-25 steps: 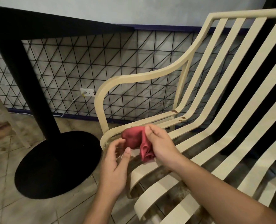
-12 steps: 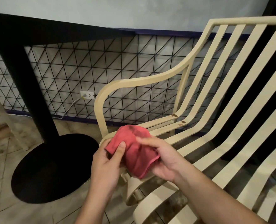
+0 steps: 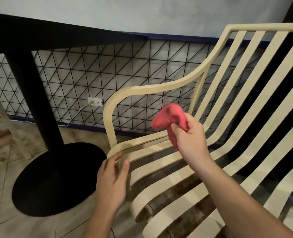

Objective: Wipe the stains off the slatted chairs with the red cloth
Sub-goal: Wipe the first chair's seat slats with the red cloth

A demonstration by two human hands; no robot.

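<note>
A cream slatted chair (image 3: 231, 152) fills the right half of the view, its curved armrest (image 3: 142, 90) toward the wall. My right hand (image 3: 188, 140) grips the bunched red cloth (image 3: 169, 117) in the air above the seat's left slats. Small dark marks show on the left seat rail (image 3: 140, 140). My left hand (image 3: 111, 182) hovers at the chair's front left corner, blurred, with relaxed fingers and nothing in it.
A black pedestal table (image 3: 22, 78) with a round base (image 3: 56, 179) stands on the left, close to the chair. A black wire grid (image 3: 90, 79) lines the wall behind, with a socket (image 3: 95, 101) and a white cable. Another cream chair leg (image 3: 6, 122) shows at far left.
My left hand has let go of the cloth and dropped to the chair's front corner. My right hand has lifted the bunched cloth up and to the right.
</note>
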